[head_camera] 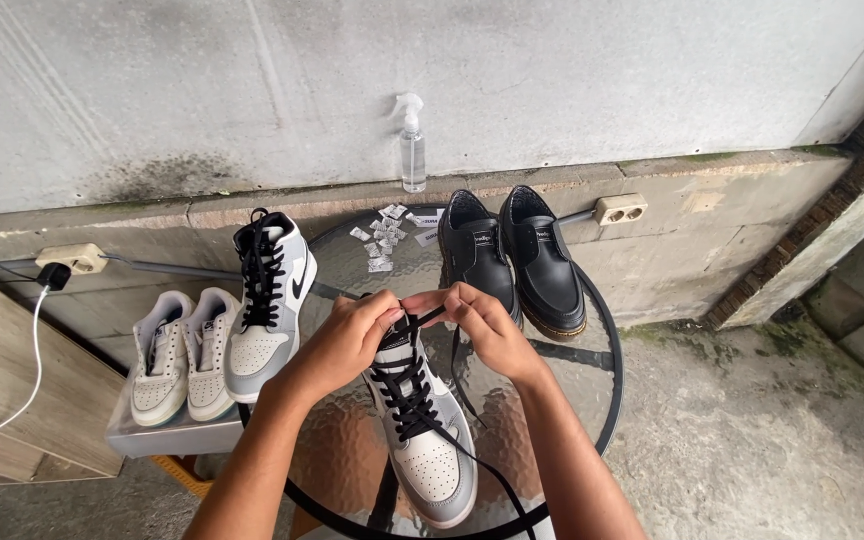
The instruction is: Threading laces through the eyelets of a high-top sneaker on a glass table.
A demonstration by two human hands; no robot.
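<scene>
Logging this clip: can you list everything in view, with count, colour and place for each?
grey-and-white sneaker: 1, black laces, on the glass table under both hands
matching sneaker: 1, grey-white, at the table's left edge
pale low sneakers: 2, off-white, on a low stand at left
black leather shoes: 2, on the table's far side
small packets: several, white, far side of the table
spray bottle: 1, clear, on the ledge by the wall
wall sockets: 2, cream, along the ledge
round glass table: 1, black rim
left hand: pinching a lace
right hand: pinching a lace
</scene>
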